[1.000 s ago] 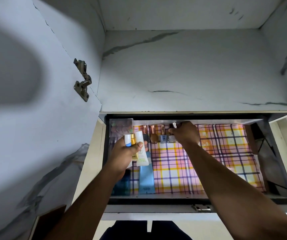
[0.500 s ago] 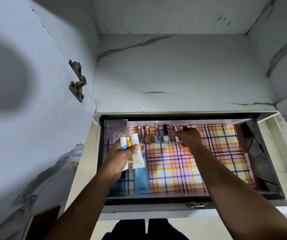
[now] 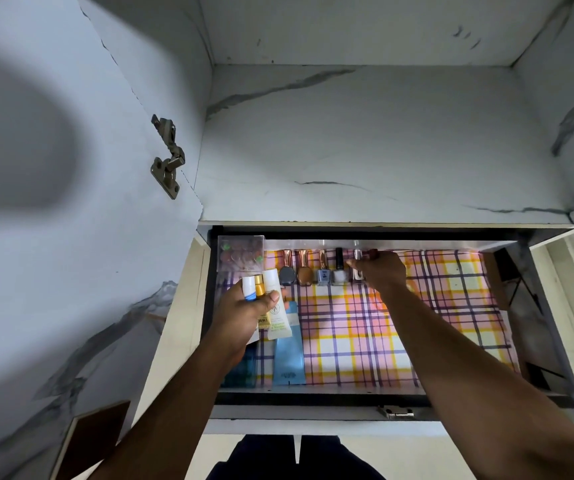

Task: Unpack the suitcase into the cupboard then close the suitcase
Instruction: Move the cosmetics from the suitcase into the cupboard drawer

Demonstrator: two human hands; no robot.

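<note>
Drawer (image 3: 552, 327) pulled out of the cupboard (image 3: 365, 140), plaid liner (image 3: 400, 327) inside. Blue tube (image 3: 289, 362) flat at the near left. Left hand (image 3: 244, 313) grips a bundle of tubes (image 3: 271, 306); label print too small to read. Right hand (image 3: 379, 271) pinches a small bottle (image 3: 358, 268) at the end of the polish row (image 3: 313, 271) along the back wall. Clear box (image 3: 240, 254) in the far left corner. Suitcase out of frame.

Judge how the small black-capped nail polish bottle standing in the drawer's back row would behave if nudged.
The black-capped nail polish bottle looks tall and narrow, so it would probably tip. Neighbouring bottles stand close, so it might knock them. It appears to be glass, hence likely fragile.
</note>
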